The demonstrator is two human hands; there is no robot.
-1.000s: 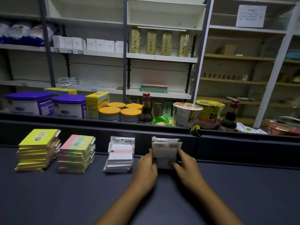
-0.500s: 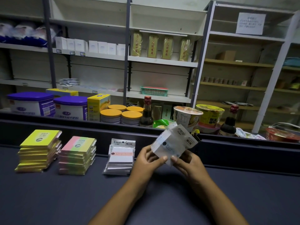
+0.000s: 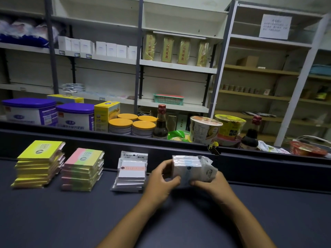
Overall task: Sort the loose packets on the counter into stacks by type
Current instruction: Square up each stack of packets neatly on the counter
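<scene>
Both hands are clamped on 1 bundle of white, clear-wrapped flat packets with pale blue print [image 3: 189, 169], the left hand [image 3: 162, 179] curled around its left edge and the right hand [image 3: 213, 183] gripping its right and lower side. The bundle is held close over the dark grey desk [image 3: 53, 221], near the raised back ledge and just right of the 3 finished stacks; whether its bottom edge touches the surface is hard to tell.

The step in hand looks like squaring this bundle into a 4th stack. To do it well, press the edges flush between both palms, set it down flat with a clear gap from the neighbouring pile, and release only once the slippery wrappers sit level, since loose plastic flaps on the right could let top packets slide.

The bundle looks uneven: several thin packets with crinkled transparent flaps sticking out to the right. Beside it lies the stack of white packets with a pink band [image 3: 131, 173], then the pink-and-green card stack [image 3: 83, 169], and the yellow card stack [image 3: 39, 161] farthest left.
</scene>
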